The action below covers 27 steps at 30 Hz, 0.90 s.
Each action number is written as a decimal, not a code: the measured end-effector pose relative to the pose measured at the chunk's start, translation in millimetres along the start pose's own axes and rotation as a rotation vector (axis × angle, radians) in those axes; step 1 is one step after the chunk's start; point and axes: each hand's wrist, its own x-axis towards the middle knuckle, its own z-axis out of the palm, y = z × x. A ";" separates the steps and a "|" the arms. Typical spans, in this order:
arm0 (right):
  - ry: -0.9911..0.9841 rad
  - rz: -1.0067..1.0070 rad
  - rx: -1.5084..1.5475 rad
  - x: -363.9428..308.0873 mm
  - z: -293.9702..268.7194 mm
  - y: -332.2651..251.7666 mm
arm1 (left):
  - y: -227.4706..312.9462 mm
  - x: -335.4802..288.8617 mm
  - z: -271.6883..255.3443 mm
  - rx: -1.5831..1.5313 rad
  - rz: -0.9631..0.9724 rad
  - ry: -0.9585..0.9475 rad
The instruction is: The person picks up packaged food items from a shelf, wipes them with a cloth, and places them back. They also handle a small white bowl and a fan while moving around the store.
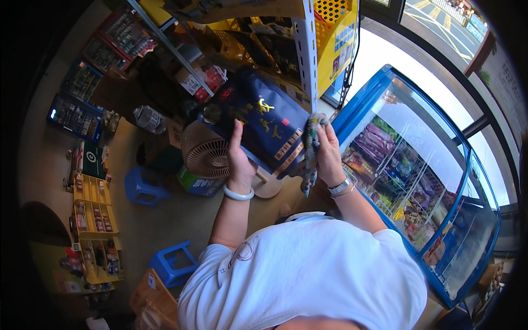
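**Dark blue bag (264, 118) before me**

My left hand (241, 162) is at its near edge, thumb raised, other fingers hidden; their grip I cannot tell. My right hand (331, 157) closes its fingers on a patterned cloth (311, 148) by the bag's right edge.

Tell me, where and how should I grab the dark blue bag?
I'd pinch the bag by its right edge, coming from the right, thumb on the gold-marked front, fingers behind. It looks wide and fairly flat, and tilted, with that edge toward the right hand. That hand holds a cloth, which probably should go first. The left hand is at the lower left edge.
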 end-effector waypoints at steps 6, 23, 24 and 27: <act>0.062 -0.069 -0.139 11.6 -41.2 -12.8 | -5.8 -4.1 -20.5 0.093 0.073 -0.149; -0.352 -0.089 -0.344 30.2 -16.4 -66.2 | -27.0 -28.8 -35.5 0.517 0.088 -0.310; -0.358 -0.077 -0.311 28.5 -17.3 -65.3 | -26.0 -31.5 -33.4 0.401 0.003 -0.265; -0.317 0.005 -0.300 17.3 -21.8 -60.6 | -23.9 -38.4 -30.9 0.358 0.014 -0.191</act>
